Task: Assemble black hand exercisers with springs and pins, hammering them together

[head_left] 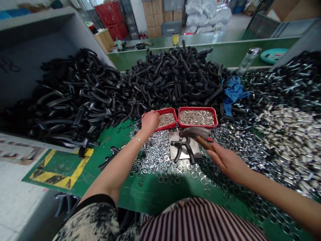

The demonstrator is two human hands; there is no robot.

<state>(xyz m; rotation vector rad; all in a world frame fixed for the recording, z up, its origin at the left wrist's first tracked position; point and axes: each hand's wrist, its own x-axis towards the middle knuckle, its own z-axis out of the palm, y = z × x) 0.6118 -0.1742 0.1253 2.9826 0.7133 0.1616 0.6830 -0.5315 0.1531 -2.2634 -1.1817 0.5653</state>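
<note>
Black forked lever [188, 147] lies on the steel plate [197, 152], left of our right hand [224, 161], which is clamped round the hammer [204, 142]. Our left hand [149, 122] is at the left red tray [167, 127]; whether its fingers pinch anything we cannot tell. Best we pick cleanly, hammer held clear.

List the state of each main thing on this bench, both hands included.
Left red tray: uncovered, holding small metal pieces
Right red tray: uncovered, well filled
Metal plate: lying flat
Black part: lying on the plate
Hammer: held, head blurred
Left hand: at its tray, grip hidden
Right hand: closed around the handle
Blue cloth: crumpled
</note>
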